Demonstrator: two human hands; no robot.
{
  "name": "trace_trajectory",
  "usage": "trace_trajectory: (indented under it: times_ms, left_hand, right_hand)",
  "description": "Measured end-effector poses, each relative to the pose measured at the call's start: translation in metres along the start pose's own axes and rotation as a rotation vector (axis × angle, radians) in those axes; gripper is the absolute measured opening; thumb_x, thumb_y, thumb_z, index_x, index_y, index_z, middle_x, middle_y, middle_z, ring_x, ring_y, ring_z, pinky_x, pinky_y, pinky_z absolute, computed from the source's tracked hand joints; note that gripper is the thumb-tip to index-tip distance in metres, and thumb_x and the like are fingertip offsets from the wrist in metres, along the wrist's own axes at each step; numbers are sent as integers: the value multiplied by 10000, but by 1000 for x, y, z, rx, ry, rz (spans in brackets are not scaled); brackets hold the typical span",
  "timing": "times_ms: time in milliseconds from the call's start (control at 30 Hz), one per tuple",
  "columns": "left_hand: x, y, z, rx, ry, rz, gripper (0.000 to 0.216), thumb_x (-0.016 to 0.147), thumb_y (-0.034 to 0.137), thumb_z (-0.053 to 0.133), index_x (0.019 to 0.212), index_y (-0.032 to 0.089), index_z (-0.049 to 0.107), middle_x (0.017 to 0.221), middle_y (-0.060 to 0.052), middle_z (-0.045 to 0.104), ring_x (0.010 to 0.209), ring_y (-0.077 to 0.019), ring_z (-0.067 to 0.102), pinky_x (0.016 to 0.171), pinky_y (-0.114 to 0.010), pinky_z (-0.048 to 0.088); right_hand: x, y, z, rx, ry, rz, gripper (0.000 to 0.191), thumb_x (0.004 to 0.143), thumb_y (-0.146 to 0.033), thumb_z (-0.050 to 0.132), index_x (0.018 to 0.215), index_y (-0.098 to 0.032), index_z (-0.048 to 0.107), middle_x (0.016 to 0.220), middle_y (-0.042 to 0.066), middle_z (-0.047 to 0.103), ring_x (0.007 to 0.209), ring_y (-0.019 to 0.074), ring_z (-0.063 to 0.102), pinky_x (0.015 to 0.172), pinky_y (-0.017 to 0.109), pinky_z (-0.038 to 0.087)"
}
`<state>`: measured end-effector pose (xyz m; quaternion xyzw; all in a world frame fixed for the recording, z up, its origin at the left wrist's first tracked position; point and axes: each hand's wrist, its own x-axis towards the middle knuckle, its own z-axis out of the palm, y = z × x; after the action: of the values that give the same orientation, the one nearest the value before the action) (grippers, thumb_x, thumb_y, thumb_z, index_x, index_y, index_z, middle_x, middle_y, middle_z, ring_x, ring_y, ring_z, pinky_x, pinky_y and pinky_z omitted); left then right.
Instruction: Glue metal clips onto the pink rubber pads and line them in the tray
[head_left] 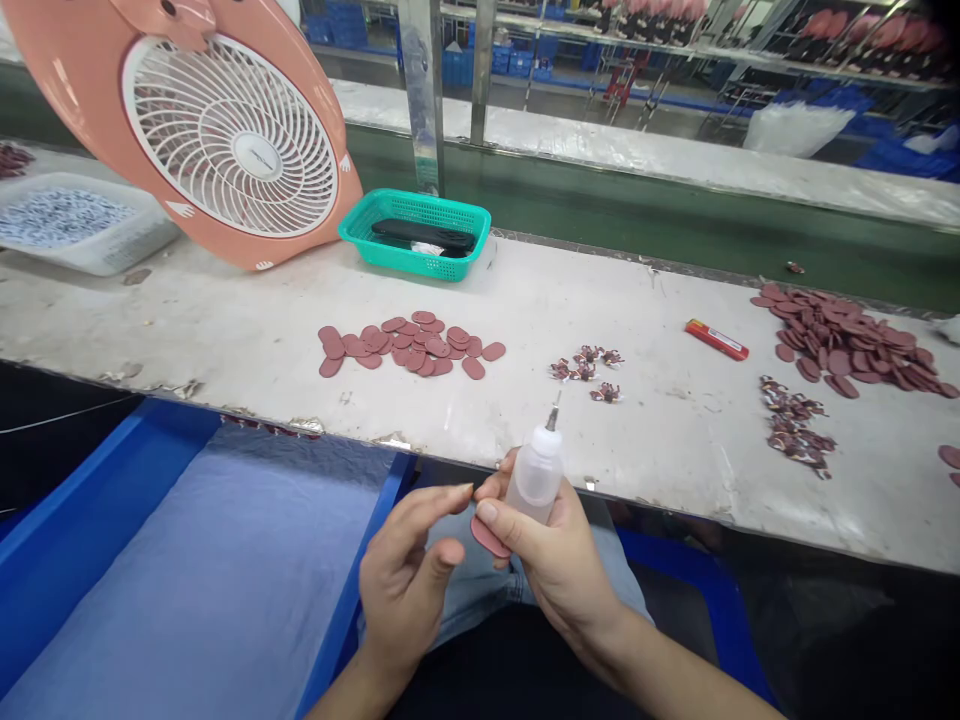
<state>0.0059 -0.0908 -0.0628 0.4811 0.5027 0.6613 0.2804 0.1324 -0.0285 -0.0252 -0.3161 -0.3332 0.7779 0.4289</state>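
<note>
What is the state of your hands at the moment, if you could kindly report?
Right hand gripping needle-tip squeeze bottle and maroon oval piece. Left hand open beside them. Workbench edge just beyond.

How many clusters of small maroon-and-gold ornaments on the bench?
2: one cluster at the middle of the scuffed white workbench, another cluster further right, below the red lighter.

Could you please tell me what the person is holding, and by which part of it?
The right hand grips a translucent plastic squeeze bottle around its body, and seems also to hold a maroon oval piece by its edge. The left hand holds nothing.
</note>
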Motion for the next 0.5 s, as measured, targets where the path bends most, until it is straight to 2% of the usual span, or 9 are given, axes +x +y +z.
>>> trace_trajectory:
  times_ms: [67,133,200,267,367,433,500]
  left_hand:
    - [-2,-1,8,-288,-18,-304,362,774,450,774,1093,279,766,981,-43,717,820,-173,661,733,-264,550]
    - [-2,-3,14,-463,-63,-459,339,693,439,844,973,253,797,901,-25,682,770,-147,630,670,-223,533]
    - [-1,-4,16,-510,-90,-506,283,672,416,865,885,241,802,873,-17,665,789,-145,625,674,-215,531]
    - [0,-3,16,-544,-73,-555,268,671,411,867,876,254,795,937,-20,692,842,-156,648,709,-227,544]
    - [0,0,11,-661,40,-699,248,676,369,875,882,271,779,1029,-32,755,973,-191,689,803,-257,564]
    - [1,2,6,-748,112,-791,243,677,341,879,886,282,770,971,-26,785,942,-190,720,761,-248,584]
    - [2,3,2,-789,158,-830,245,681,328,877,896,288,765,909,-9,791,812,-161,738,655,-214,591]
  right_hand:
    - [-1,3,2,-49,15,-133,269,797,-206,767,907,-204,521,734,-55,592,508,48,551,483,167,456]
    - [-4,7,4,-144,47,-235,248,817,-168,744,907,-217,518,721,-64,562,538,53,559,530,181,478]
    - [-5,11,3,-237,70,-280,262,817,-159,741,927,-228,513,747,-58,555,588,65,572,567,192,492]
    - [-5,13,-2,-288,64,-272,316,817,-198,745,999,-250,492,790,-53,555,612,76,569,577,206,494]
    - [-5,8,-17,-380,29,-220,428,868,-276,678,1176,-310,384,803,-64,552,581,82,524,550,212,468]
    - [-5,-2,-31,-513,-2,-196,434,892,-278,630,1214,-330,344,791,-68,554,590,89,499,554,205,446]
    - [-8,-17,-44,-664,-36,-179,411,873,-249,641,1200,-321,401,820,-49,581,656,105,522,590,207,449]
